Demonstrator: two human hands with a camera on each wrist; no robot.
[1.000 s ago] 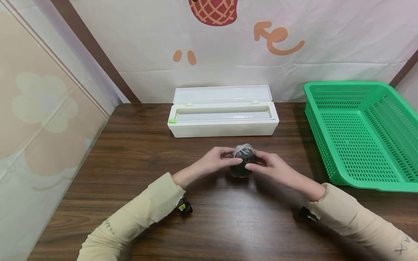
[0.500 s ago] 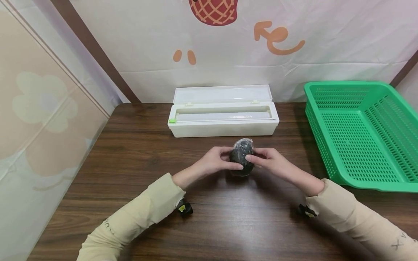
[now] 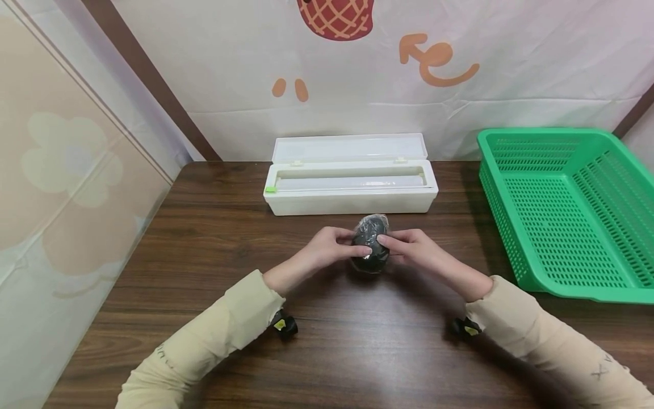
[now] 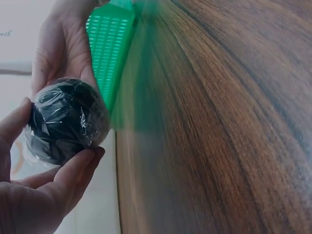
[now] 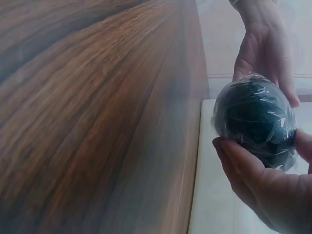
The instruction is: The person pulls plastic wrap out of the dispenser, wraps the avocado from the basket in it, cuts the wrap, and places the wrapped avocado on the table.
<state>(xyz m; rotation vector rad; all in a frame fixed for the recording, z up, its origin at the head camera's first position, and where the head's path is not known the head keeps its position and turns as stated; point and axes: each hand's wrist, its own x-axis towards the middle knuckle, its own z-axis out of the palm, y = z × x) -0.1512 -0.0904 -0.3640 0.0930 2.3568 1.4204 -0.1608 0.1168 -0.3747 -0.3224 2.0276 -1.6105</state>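
Note:
A dark egg-shaped object, wrapped in crinkled cling film, is held between both hands just above the brown table. My left hand grips its left side, the thumb lying across the front. From the right, my right hand pinches it with the thumb near the upper front. The left wrist view shows shiny film folds all over the dark wrapped object; the right wrist view shows film bunched at its edges. Fingers behind the object are partly hidden in the head view.
Behind the hands stands a white cling film box, its lid raised and a roll inside. To the right is a green plastic basket. A printed curtain hangs along the table's back edge.
The wrapped object has been turned between the fingers and has shifted slightly left, away from the basket. Both hands moved a little left with it, the right forearm most clearly.

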